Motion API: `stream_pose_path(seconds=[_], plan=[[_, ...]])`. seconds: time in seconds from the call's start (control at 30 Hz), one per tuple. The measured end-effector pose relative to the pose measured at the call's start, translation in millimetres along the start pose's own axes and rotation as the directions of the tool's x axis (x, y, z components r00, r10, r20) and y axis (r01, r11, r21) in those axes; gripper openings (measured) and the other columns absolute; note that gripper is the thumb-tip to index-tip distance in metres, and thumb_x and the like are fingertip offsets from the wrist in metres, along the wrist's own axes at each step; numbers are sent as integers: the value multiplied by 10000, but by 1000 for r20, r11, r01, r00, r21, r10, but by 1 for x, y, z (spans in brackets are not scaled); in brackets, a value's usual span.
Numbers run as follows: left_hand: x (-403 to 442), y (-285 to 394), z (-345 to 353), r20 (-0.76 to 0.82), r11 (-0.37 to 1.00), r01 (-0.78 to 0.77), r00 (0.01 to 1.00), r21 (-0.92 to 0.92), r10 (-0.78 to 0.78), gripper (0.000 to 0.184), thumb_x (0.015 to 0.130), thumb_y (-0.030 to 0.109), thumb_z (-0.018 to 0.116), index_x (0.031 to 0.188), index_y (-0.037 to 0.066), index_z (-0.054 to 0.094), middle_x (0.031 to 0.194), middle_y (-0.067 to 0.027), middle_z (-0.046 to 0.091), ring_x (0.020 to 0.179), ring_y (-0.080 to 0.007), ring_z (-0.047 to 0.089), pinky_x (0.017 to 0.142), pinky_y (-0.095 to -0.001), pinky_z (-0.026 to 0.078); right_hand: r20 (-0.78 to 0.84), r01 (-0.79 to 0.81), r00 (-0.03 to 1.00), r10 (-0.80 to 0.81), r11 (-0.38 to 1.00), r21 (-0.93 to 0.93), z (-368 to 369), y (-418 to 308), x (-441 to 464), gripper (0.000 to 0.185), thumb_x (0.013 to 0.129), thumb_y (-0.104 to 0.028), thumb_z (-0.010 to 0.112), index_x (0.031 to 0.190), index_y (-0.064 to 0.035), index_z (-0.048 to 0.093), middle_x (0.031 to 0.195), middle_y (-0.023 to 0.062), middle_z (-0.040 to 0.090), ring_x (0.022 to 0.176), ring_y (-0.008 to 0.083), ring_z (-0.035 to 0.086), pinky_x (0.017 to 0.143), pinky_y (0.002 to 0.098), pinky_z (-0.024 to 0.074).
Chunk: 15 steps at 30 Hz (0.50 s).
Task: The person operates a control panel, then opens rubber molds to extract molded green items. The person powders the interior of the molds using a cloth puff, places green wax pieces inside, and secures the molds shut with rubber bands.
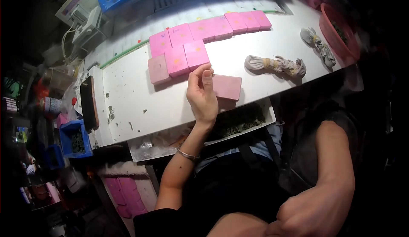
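A pair of bare hands works at a white table (132, 88) spread with pink blocks. At the middle of the frame, the left hand (203, 93), a metal bracelet (188, 154) on its forearm, is loosely curled and partly open, thumb raised, with nothing visibly in its grip. Just beside it on the right lies a lone, duller pink block (227, 87); whether hand and block touch cannot be told. A bent bare arm (338, 164) fills the lower right, but the right hand cannot be made out clearly, nor can its opening or any hold.

Beyond the left hand, a line of pink blocks (202, 30) runs from the centre toward the upper right, with three more in front of its left end, the outermost a duller block (158, 70). Two tied bundles of pale cloth, one right of centre (275, 66) and the other farther right (317, 46), lie near a reddish basin (331, 28) at the right edge of the table. A phone (88, 102) lies at left, above a blue bin (76, 140). An open drawer (272, 111) below the tabletop holds dark green bits.
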<state>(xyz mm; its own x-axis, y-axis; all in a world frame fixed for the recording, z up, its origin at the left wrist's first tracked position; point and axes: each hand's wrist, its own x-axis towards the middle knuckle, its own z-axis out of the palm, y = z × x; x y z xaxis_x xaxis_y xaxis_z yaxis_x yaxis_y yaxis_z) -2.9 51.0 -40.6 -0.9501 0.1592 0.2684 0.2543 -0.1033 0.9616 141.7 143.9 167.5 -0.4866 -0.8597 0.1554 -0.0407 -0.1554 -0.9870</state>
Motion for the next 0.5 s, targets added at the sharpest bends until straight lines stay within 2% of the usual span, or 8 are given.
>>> stream_pose_path(seconds=[0.07, 0.23, 0.4, 0.5], plan=[[0, -2, -1, -4, 1000, 1, 1000, -31, -1, 361, 942, 311, 475, 1044, -27, 551, 947, -100, 580, 892, -155, 550, 813, -278, 438, 3, -11, 1000, 11, 1000, 16, 2, 0, -1, 282, 622, -202, 686, 574, 21, 520, 480, 128, 505, 396, 278, 528, 380, 318, 428], [0, -2, 0, -28, 999, 3, 1000, -39, -4, 377, 944, 328, 466, 1040, -26, 553, 926, -97, 590, 891, -155, 548, 822, -280, 436, 26, -81, 996, 80, 996, 43, 6, -2, -3, 289, 618, -200, 695, 584, 30, 524, 484, 144, 512, 418, 298, 542, 398, 326, 441], [0, -1, 0, -41, 999, -9, 999, -40, 7, 410, 944, 360, 451, 1034, -26, 557, 928, -98, 596, 893, -152, 546, 828, -280, 434, 16, -87, 996, 86, 996, 29, 8, -4, -7, 288, 615, -195, 696, 587, 33, 522, 492, 153, 518, 426, 306, 546, 407, 331, 445], [-2, -4, -2, -20, 999, 27, 999, -40, -28, 436, 946, 378, 427, 1055, -25, 551, 1004, -98, 591, 948, -142, 548, 896, -283, 432, 29, -76, 997, 75, 996, 46, 6, -2, -10, 283, 615, -190, 692, 587, 33, 521, 499, 157, 523, 427, 308, 546, 409, 333, 445]])
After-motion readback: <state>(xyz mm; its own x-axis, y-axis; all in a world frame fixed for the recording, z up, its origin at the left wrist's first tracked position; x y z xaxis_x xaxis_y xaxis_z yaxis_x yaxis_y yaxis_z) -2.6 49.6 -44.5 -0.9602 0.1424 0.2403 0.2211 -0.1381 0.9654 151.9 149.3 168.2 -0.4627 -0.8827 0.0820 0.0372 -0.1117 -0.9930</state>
